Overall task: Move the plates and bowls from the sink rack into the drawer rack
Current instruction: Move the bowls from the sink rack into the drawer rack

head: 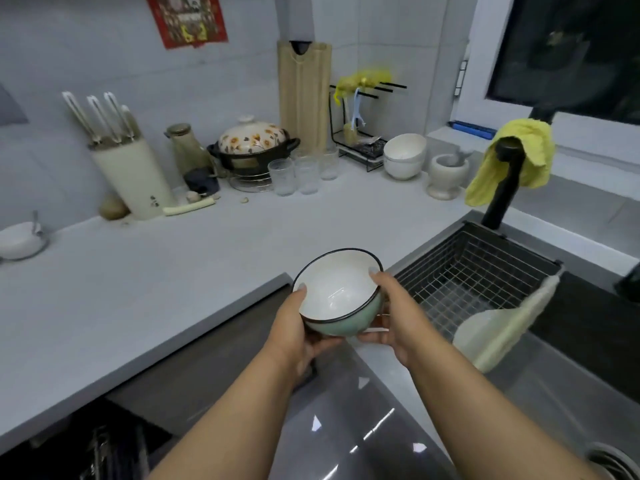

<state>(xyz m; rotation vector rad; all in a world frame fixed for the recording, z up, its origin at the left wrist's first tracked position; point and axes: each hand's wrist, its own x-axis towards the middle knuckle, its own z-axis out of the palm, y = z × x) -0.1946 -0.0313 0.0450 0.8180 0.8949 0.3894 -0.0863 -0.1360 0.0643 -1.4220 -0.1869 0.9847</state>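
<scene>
Both hands hold one bowl (337, 292) in mid-air over the counter's front edge; it is white inside, pale green outside, with a dark rim. My left hand (298, 332) grips its left side, thumb on the rim. My right hand (394, 311) grips its right side, thumb on the rim and fingers underneath. To the right, the black wire sink rack (474, 271) sits in the sink, with a pale cloth (498, 332) draped over its front corner. The open drawer rack (107, 452) shows dimly at the bottom left, below the counter.
A black faucet (504, 181) with a yellow cloth stands behind the sink. At the back of the counter (156, 289) are a knife block (131, 174), a lidded pot (254, 145), several glasses (304, 173), stacked white bowls (405, 155) and a mortar (446, 174).
</scene>
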